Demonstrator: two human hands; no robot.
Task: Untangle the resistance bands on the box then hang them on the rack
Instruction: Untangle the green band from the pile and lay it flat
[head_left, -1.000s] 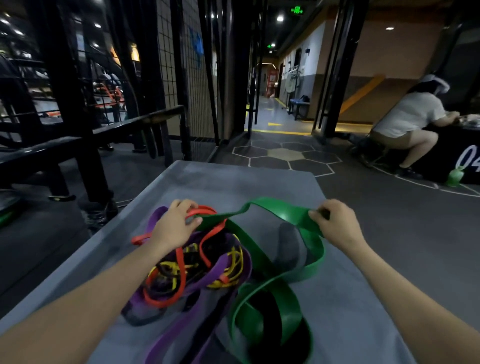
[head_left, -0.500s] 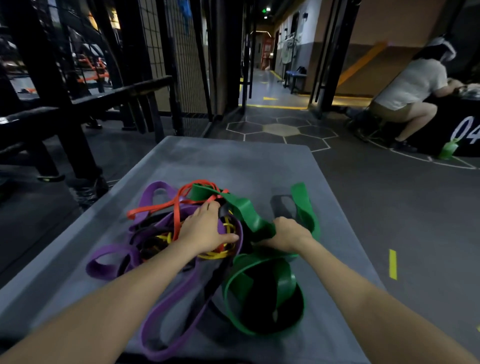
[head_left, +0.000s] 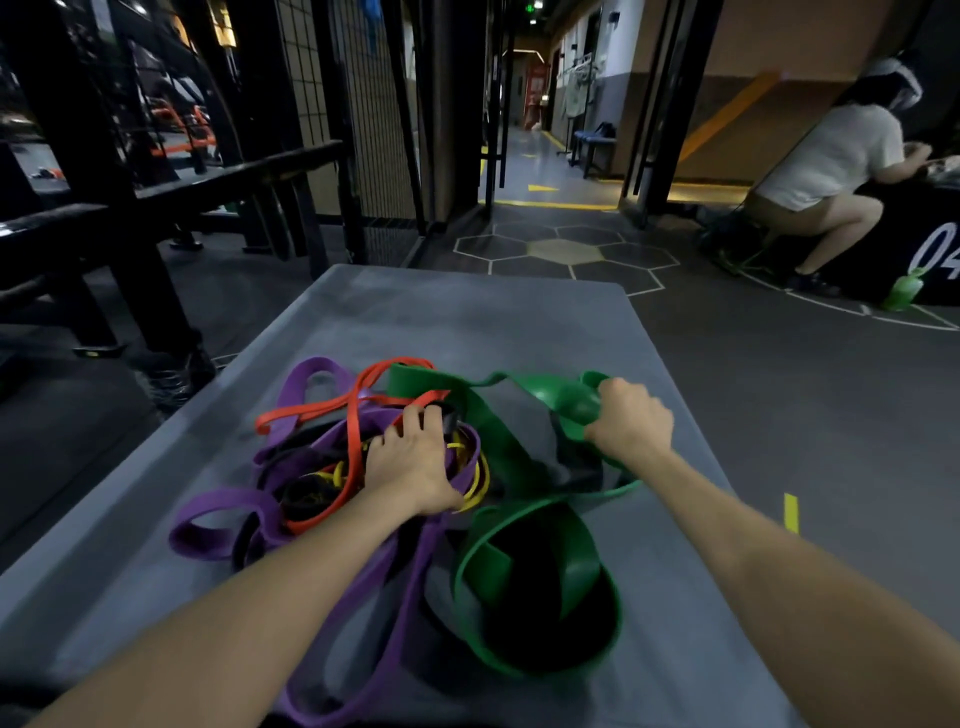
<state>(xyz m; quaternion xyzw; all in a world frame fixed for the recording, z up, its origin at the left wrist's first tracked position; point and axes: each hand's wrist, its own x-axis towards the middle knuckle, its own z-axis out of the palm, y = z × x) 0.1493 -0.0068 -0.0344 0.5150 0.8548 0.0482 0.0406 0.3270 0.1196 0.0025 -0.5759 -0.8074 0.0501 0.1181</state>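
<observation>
The grey box carries the tangled bands — purple band, orange band, yellow band. The left hand presses down on the tangle with fingers spread; the right hand grips the green band at the tangle's right. Left of the box stands a black rack — dark floor surrounds it.

crouching person in white shirt, green bottle, blue bench
</observation>
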